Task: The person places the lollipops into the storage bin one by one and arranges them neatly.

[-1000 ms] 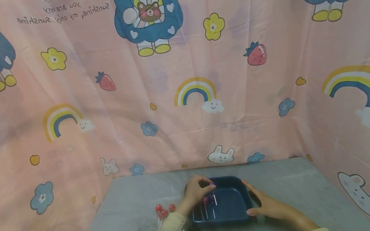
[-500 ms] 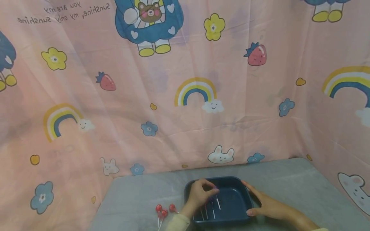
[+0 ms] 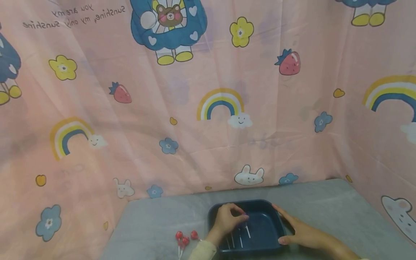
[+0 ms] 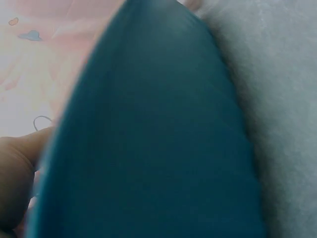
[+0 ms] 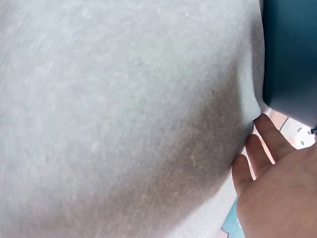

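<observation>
In the head view, a dark blue tray (image 3: 264, 233) stands on the grey-covered table. My left hand (image 3: 225, 219) reaches over its left part and pinches a purple lollipop (image 3: 248, 230) between thumb and fingertips, white stick pointing down. Beneath that hand, more lollipop sticks (image 3: 241, 240) lie in the tray, their heads mostly hidden. My right hand (image 3: 300, 231) rests at the tray's right end, thumb near the front corner and fingers along the back corner. The right wrist view has its fingers (image 5: 259, 156) extended by the tray wall. The tray's outer side fills most of the left wrist view.
Several red lollipops (image 3: 185, 240) lie on the table (image 3: 156, 216) left of the tray, close to my left sleeve (image 3: 204, 250). A pink printed cloth (image 3: 143, 119) hangs behind the table and along its right side.
My left hand has moved slightly right and down with the purple lollipop. A red lollipop beside the left sleeve has turned, its stick now pointing right. The right hand keeps its place.
</observation>
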`<state>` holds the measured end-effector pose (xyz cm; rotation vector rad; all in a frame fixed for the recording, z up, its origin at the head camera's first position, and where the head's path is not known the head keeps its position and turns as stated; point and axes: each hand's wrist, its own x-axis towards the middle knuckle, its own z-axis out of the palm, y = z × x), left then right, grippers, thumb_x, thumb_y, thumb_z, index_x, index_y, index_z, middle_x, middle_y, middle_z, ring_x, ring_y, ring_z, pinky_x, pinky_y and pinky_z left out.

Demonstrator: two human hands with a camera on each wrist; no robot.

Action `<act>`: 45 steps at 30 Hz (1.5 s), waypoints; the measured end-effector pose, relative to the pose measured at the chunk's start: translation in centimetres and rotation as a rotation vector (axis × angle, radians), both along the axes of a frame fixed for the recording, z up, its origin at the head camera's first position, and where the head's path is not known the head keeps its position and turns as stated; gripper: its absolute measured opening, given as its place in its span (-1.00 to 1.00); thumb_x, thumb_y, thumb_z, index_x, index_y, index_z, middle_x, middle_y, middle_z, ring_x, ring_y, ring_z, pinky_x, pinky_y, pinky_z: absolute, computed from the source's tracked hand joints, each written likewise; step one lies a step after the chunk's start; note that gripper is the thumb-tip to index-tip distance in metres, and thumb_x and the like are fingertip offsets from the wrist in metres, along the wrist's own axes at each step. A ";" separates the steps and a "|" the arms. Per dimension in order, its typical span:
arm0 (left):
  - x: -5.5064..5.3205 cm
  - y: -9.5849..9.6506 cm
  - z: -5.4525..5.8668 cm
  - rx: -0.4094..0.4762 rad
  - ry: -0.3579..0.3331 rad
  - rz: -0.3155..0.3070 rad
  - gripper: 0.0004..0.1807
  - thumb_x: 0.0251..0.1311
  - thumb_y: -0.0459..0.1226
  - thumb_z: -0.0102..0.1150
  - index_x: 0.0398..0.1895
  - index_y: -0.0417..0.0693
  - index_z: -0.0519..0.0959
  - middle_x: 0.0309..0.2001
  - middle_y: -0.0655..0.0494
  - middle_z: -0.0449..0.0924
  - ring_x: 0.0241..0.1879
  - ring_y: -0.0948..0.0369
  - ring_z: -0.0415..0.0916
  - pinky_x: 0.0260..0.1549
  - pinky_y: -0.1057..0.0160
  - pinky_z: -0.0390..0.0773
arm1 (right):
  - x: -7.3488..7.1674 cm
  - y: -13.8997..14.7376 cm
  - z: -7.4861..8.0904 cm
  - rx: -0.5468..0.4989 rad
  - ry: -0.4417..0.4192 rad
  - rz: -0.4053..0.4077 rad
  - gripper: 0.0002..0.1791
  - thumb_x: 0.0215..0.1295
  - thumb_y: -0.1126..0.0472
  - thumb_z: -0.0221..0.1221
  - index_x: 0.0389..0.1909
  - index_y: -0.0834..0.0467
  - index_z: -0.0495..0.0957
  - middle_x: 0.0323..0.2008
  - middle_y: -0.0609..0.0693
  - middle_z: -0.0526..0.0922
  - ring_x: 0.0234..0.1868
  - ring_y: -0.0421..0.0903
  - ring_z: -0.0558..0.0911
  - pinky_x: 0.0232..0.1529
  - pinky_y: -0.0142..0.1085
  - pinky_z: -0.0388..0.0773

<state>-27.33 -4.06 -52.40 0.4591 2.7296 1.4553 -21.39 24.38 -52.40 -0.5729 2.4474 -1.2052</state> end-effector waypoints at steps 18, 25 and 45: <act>0.3 0.4 -0.8 -0.005 -0.044 -0.008 -0.78 -0.18 -0.09 0.47 -0.49 0.05 0.66 -0.44 0.25 0.65 -0.52 0.46 0.42 -0.50 0.44 0.45 | -0.3 0.1 -0.1 -0.034 -0.110 -0.016 0.03 0.29 -0.04 0.15 0.46 -0.26 -0.45 0.46 0.40 -0.16 0.39 0.52 -0.07 0.05 0.50 0.13; 0.5 0.6 -1.1 -0.033 -0.031 -0.031 -0.76 -0.20 -0.12 0.49 -0.51 -0.01 0.64 -0.45 0.22 0.63 -0.47 0.44 0.42 -0.46 0.47 0.40 | -0.1 -0.1 0.3 -0.031 -0.114 -0.008 0.02 0.29 -0.04 0.14 0.47 -0.23 -0.46 0.48 0.37 -0.20 0.41 0.51 -0.08 0.10 0.48 0.12; 0.6 0.6 -1.1 -0.127 0.095 -0.066 -0.76 -0.21 -0.11 0.50 -0.52 -0.02 0.67 -0.48 0.17 0.61 -0.47 0.44 0.34 -0.48 0.49 0.31 | 0.1 0.0 0.3 -0.037 -0.090 -0.005 0.05 0.28 0.01 0.17 0.47 -0.19 -0.46 0.46 0.42 -0.20 0.41 0.51 -0.11 0.13 0.47 0.08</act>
